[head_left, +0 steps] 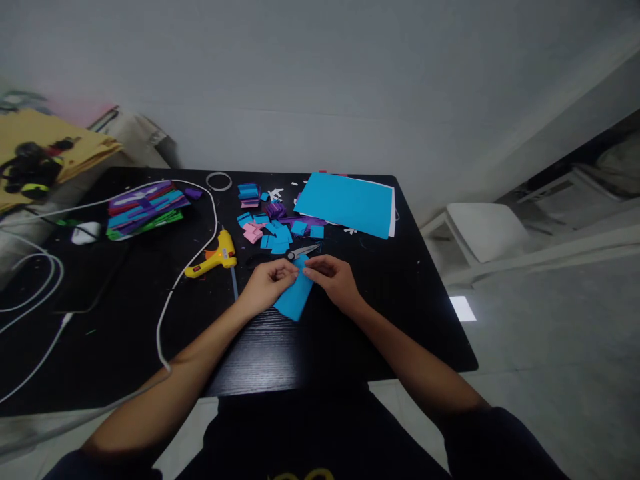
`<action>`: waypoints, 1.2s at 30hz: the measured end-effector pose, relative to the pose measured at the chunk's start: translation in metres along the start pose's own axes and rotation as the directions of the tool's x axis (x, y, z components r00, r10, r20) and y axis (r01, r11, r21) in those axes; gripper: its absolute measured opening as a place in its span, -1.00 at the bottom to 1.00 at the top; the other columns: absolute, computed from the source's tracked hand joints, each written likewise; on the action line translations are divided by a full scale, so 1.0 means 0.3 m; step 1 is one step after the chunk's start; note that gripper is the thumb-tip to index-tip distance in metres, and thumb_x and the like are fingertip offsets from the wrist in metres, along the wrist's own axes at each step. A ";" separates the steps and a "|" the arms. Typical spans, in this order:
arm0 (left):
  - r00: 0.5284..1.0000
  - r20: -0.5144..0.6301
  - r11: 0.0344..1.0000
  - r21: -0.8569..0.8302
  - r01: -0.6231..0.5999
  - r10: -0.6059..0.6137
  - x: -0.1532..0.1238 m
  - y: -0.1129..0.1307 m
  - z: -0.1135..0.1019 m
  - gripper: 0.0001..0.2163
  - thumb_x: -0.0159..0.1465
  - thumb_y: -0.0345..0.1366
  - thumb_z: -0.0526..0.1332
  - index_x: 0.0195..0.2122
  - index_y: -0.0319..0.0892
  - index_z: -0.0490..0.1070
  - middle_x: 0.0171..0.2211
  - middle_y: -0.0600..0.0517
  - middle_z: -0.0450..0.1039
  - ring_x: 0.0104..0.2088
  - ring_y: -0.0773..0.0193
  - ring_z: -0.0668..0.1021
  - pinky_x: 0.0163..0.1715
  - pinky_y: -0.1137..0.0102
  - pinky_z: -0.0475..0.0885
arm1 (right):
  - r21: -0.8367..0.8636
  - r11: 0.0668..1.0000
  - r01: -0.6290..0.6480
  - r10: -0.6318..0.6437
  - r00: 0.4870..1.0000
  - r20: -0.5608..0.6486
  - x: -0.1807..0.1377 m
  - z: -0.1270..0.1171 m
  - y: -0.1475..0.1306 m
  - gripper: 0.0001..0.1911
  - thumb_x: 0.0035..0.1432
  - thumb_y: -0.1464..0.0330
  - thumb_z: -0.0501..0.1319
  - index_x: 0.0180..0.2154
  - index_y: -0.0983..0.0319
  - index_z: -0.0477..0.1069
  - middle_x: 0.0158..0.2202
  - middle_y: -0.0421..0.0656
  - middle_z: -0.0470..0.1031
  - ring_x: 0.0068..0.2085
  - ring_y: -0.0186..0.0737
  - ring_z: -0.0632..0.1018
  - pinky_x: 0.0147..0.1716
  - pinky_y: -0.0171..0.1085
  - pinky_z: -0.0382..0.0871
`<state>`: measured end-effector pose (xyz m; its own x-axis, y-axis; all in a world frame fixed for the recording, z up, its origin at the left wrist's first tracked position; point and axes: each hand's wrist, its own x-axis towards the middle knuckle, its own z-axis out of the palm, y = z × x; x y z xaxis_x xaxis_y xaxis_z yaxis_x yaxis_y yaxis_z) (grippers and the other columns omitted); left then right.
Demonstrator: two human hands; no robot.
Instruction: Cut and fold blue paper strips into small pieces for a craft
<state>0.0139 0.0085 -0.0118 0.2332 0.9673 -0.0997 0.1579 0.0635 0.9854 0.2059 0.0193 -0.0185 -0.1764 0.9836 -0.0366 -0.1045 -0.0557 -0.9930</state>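
Note:
A small blue paper strip (295, 298) lies on the black table (380, 313) between my hands. My left hand (267, 283) pinches its upper left edge with closed fingers. My right hand (333, 277) pinches the upper right edge, fingers closed too. Scissors (303, 252) lie just beyond my fingertips. A yellow glue gun (213, 259) rests to the left of my left hand.
Several small blue, pink and purple paper pieces (273, 230) lie behind the scissors. Large blue sheets (347, 202) sit at the back right. A stack of coloured paper (143, 208), a tape ring (219, 181) and white cables (165, 313) lie left. A white chair (480, 233) stands right.

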 end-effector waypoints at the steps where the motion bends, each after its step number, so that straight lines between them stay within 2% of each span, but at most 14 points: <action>1: 0.999 0.001 0.998 0.056 -0.032 0.032 -0.002 0.001 -0.001 -0.73 0.26 -0.09 0.27 -0.32 -0.23 0.54 -0.51 0.08 0.43 -0.50 0.36 0.41 -0.47 0.46 0.28 | -0.006 1.000 0.007 -0.007 1.000 -0.008 0.001 0.001 0.004 -0.73 -0.07 0.24 0.50 -0.29 0.19 0.61 -0.29 -0.15 0.67 -0.21 -0.12 0.65 -0.08 -0.13 0.53; 4: 0.997 0.009 0.982 0.168 -0.082 0.082 -0.008 0.008 0.000 -0.68 0.35 -0.05 0.19 -0.28 -0.21 0.57 -0.45 0.06 0.46 -0.43 0.32 0.44 -0.41 0.44 0.32 | -0.008 1.000 0.017 -0.018 0.999 -0.041 0.003 0.000 0.012 -0.74 -0.05 0.25 0.49 -0.29 0.19 0.60 -0.30 -0.15 0.66 -0.22 -0.13 0.65 -0.08 -0.13 0.53; 9: 0.992 -0.015 0.967 0.225 -0.117 0.124 -0.016 0.011 0.006 -0.75 0.25 -0.08 0.32 -0.28 -0.18 0.55 -0.46 0.08 0.48 -0.46 0.32 0.48 -0.42 0.46 0.37 | -0.011 1.000 0.011 -0.012 0.995 -0.094 0.006 -0.007 0.009 -0.76 -0.02 0.23 0.47 -0.28 0.17 0.61 -0.27 -0.15 0.67 -0.18 -0.11 0.65 -0.06 -0.11 0.53; 16: 0.948 -0.008 0.851 0.445 -0.281 0.317 -0.022 0.026 -0.010 -0.83 0.31 -0.18 0.26 -0.29 -0.15 0.56 -0.43 0.05 0.54 -0.41 0.29 0.54 -0.35 0.44 0.41 | 0.025 0.998 -0.052 0.052 0.999 -0.008 0.017 -0.021 -0.002 -0.77 -0.05 0.21 0.48 -0.35 0.16 0.59 -0.33 -0.20 0.64 -0.25 -0.18 0.61 -0.09 -0.14 0.51; 21: 0.926 0.018 0.799 0.500 -0.335 0.376 -0.024 0.037 -0.017 -0.83 0.34 -0.19 0.23 -0.29 -0.15 0.55 -0.42 0.04 0.53 -0.40 0.27 0.52 -0.33 0.42 0.39 | 0.025 0.998 -0.055 0.054 0.998 0.029 0.021 -0.032 -0.013 -0.78 -0.05 0.22 0.49 -0.36 0.16 0.60 -0.34 -0.23 0.63 -0.26 -0.22 0.59 -0.07 -0.18 0.45; 26: 0.922 0.016 0.803 0.485 -0.345 0.386 -0.023 0.042 -0.021 -0.84 0.32 -0.20 0.25 -0.30 -0.16 0.55 -0.41 0.04 0.53 -0.40 0.28 0.52 -0.33 0.42 0.37 | 0.027 0.998 -0.058 0.057 0.998 0.031 0.021 -0.034 -0.016 -0.76 -0.07 0.20 0.50 -0.38 0.17 0.60 -0.34 -0.22 0.63 -0.26 -0.20 0.59 -0.08 -0.17 0.45; 29: 0.946 -0.049 0.859 0.437 -0.267 0.319 -0.019 0.042 -0.026 -0.83 0.30 -0.17 0.28 -0.29 -0.15 0.55 -0.44 0.06 0.53 -0.42 0.29 0.52 -0.39 0.43 0.37 | 0.049 0.996 -0.068 0.069 0.997 -0.020 0.030 -0.044 -0.019 -0.74 -0.07 0.18 0.50 -0.37 0.17 0.59 -0.35 -0.22 0.61 -0.26 -0.19 0.58 -0.09 -0.16 0.47; 33: 0.977 -0.153 0.975 0.186 -0.121 0.150 -0.008 0.033 -0.031 -0.76 0.24 -0.08 0.34 -0.26 -0.17 0.52 -0.52 0.10 0.51 -0.53 0.30 0.54 -0.47 0.43 0.42 | 0.180 0.979 -0.092 0.111 0.989 -0.096 0.049 -0.065 -0.021 -0.70 -0.08 0.16 0.51 -0.36 0.17 0.57 -0.36 -0.22 0.58 -0.27 -0.21 0.58 -0.12 -0.15 0.53; 36: 0.972 -0.208 0.994 0.025 -0.104 0.107 0.000 0.026 -0.031 -0.71 0.18 -0.06 0.40 -0.26 -0.17 0.52 -0.52 0.09 0.52 -0.53 0.29 0.57 -0.46 0.41 0.49 | 0.224 0.969 -0.102 0.124 0.988 -0.087 0.055 -0.067 -0.019 -0.67 -0.10 0.16 0.52 -0.35 0.17 0.54 -0.35 -0.23 0.57 -0.26 -0.21 0.59 -0.14 -0.15 0.57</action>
<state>0.0063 0.0114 -0.0030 0.0439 0.9984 0.0368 0.1567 -0.0433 0.9867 0.2232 0.0393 -0.0157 -0.1017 0.9803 -0.1692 -0.3029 -0.1926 -0.9334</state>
